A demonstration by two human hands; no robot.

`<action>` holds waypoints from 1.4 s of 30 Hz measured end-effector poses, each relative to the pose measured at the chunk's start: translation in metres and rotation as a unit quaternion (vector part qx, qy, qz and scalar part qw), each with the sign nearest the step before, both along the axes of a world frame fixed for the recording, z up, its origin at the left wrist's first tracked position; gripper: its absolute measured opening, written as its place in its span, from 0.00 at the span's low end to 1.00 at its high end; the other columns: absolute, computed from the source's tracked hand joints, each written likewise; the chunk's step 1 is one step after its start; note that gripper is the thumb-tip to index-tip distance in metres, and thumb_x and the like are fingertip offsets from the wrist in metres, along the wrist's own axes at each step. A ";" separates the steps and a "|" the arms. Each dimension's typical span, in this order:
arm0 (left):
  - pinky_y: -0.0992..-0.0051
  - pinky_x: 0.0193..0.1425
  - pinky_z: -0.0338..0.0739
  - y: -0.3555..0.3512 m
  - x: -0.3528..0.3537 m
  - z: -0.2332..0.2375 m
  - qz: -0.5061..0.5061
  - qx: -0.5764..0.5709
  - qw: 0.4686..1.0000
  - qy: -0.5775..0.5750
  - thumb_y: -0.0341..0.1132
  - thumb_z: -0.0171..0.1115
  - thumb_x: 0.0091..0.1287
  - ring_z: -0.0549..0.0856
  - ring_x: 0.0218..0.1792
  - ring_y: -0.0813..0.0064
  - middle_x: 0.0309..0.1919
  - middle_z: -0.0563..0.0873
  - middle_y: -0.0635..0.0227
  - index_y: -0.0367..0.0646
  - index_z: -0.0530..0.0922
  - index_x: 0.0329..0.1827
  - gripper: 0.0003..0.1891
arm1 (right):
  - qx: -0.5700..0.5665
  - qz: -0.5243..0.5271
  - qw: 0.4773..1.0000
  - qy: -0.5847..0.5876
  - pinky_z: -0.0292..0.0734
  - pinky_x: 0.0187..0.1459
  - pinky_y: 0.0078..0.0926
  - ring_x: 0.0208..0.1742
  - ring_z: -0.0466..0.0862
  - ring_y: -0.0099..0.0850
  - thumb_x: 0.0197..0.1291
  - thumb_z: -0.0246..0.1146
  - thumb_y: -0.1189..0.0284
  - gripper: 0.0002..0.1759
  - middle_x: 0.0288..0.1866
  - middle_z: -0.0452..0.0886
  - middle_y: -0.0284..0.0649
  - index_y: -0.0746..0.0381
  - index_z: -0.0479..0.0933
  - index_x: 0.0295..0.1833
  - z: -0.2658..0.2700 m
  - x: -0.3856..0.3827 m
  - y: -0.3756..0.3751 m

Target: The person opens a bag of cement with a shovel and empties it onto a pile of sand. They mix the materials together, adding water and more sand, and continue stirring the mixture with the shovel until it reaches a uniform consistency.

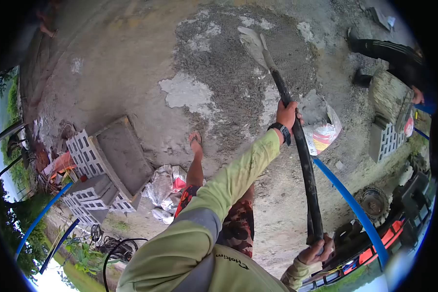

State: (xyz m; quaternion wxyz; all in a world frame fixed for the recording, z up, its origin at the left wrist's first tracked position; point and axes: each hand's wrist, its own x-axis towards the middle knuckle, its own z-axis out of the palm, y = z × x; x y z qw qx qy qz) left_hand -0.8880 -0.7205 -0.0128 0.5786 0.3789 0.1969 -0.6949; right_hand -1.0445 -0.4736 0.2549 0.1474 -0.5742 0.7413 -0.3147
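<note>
Left hand [286,115] and right hand [317,249] both tight around a shovel [304,163], cement pile [228,68] far on concrete ground [121,58], "Holcim" on shirt [231,264].

Counts: 1 shovel [297,141], 1 mortar pile [228,63] far, 1 open cement bag [323,129] right, 3 blue pipes [350,204] (2 left, 1 right), 1 sandalled foot [195,143] centre.
</note>
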 end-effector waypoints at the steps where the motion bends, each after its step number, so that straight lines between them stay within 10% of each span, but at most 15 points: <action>1: 0.70 0.20 0.74 -0.006 -0.002 -0.021 -0.017 0.009 0.999 -0.033 0.33 0.57 0.65 0.74 0.19 0.76 0.26 0.71 0.68 0.48 0.64 0.42 0.10 | 0.014 -0.031 0.999 -0.015 0.66 0.26 0.31 0.25 0.72 0.35 0.61 0.60 0.60 0.22 0.28 0.74 0.49 0.73 0.74 0.39 -0.020 -0.005 0.010; 6: 0.69 0.17 0.72 0.034 0.036 -0.060 0.003 0.052 0.999 -0.005 0.33 0.58 0.64 0.74 0.17 0.75 0.24 0.71 0.69 0.48 0.65 0.43 0.10 | 0.087 0.116 0.989 0.044 0.62 0.23 0.37 0.19 0.71 0.43 0.58 0.58 0.66 0.15 0.19 0.70 0.47 0.66 0.69 0.25 -0.007 0.049 0.008; 15: 0.70 0.22 0.71 0.129 0.063 0.011 0.113 0.124 0.985 0.053 0.40 0.57 0.64 0.73 0.18 0.75 0.20 0.68 0.71 0.49 0.66 0.35 0.09 | 0.107 0.398 0.906 0.098 0.65 0.21 0.36 0.16 0.70 0.39 0.42 0.63 0.76 0.10 0.17 0.68 0.40 0.61 0.67 0.21 0.087 0.057 0.002; 19: 0.62 0.24 0.75 0.182 0.006 -0.075 -0.016 0.182 0.983 0.001 0.44 0.57 0.64 0.77 0.18 0.66 0.17 0.75 0.65 0.50 0.67 0.37 0.11 | 0.139 0.495 0.833 0.206 0.65 0.24 0.33 0.18 0.71 0.36 0.40 0.66 0.75 0.12 0.18 0.70 0.37 0.59 0.66 0.21 0.141 0.066 -0.002; 25: 0.65 0.20 0.75 0.186 0.035 0.046 -0.059 0.223 0.973 -0.021 0.35 0.60 0.58 0.76 0.15 0.64 0.18 0.75 0.63 0.41 0.69 0.26 0.09 | 0.186 0.376 0.873 0.249 0.62 0.63 0.44 0.60 0.70 0.49 0.51 0.65 0.68 0.13 0.46 0.76 0.48 0.62 0.79 0.42 0.200 0.101 0.040; 27: 0.66 0.21 0.74 0.206 0.041 0.031 -0.015 0.185 0.982 0.029 0.37 0.60 0.58 0.74 0.16 0.66 0.17 0.72 0.65 0.42 0.69 0.26 0.11 | 0.047 0.008 0.975 0.219 0.57 0.67 0.46 0.68 0.64 0.47 0.57 0.63 0.68 0.24 0.56 0.74 0.51 0.62 0.72 0.60 0.180 0.115 0.062; 29: 0.70 0.21 0.72 0.208 0.085 0.097 -0.009 0.193 0.981 0.035 0.39 0.59 0.58 0.72 0.16 0.70 0.18 0.71 0.69 0.44 0.68 0.28 0.10 | 0.049 -0.035 0.968 0.244 0.70 0.59 0.44 0.60 0.74 0.45 0.61 0.62 0.68 0.33 0.57 0.75 0.52 0.60 0.60 0.71 0.156 0.099 0.076; 30: 0.71 0.22 0.72 0.217 0.090 0.074 0.026 0.169 0.984 0.045 0.39 0.59 0.58 0.73 0.17 0.70 0.19 0.71 0.69 0.44 0.68 0.29 0.10 | 0.178 -0.138 0.968 -0.108 0.74 0.48 0.37 0.47 0.79 0.40 0.61 0.63 0.68 0.30 0.49 0.78 0.50 0.63 0.64 0.67 0.152 0.101 0.081; 31: 0.71 0.23 0.73 0.220 0.097 0.048 0.060 0.142 0.987 0.055 0.38 0.59 0.58 0.73 0.17 0.71 0.19 0.71 0.69 0.44 0.69 0.29 0.10 | 0.272 -0.219 0.824 -0.447 0.79 0.37 0.31 0.34 0.83 0.35 0.61 0.64 0.69 0.27 0.40 0.80 0.47 0.65 0.67 0.64 0.143 0.102 0.083; 35: 0.68 0.24 0.75 0.217 0.136 0.019 0.009 0.217 0.975 -0.054 0.40 0.58 0.62 0.75 0.18 0.68 0.21 0.72 0.66 0.45 0.68 0.36 0.11 | 0.248 -0.218 0.802 -0.498 0.67 0.17 0.22 0.13 0.67 0.23 0.60 0.64 0.70 0.08 0.18 0.67 0.31 0.61 0.72 0.35 0.082 0.105 0.072; 42: 0.64 0.27 0.77 0.212 0.033 0.003 -0.116 0.259 0.955 -0.088 0.43 0.56 0.63 0.76 0.22 0.63 0.23 0.74 0.60 0.42 0.67 0.39 0.14 | 0.258 -0.074 0.916 -0.298 0.62 0.20 0.19 0.18 0.67 0.17 0.54 0.66 0.76 0.08 0.21 0.71 0.28 0.63 0.73 0.31 0.104 0.028 0.045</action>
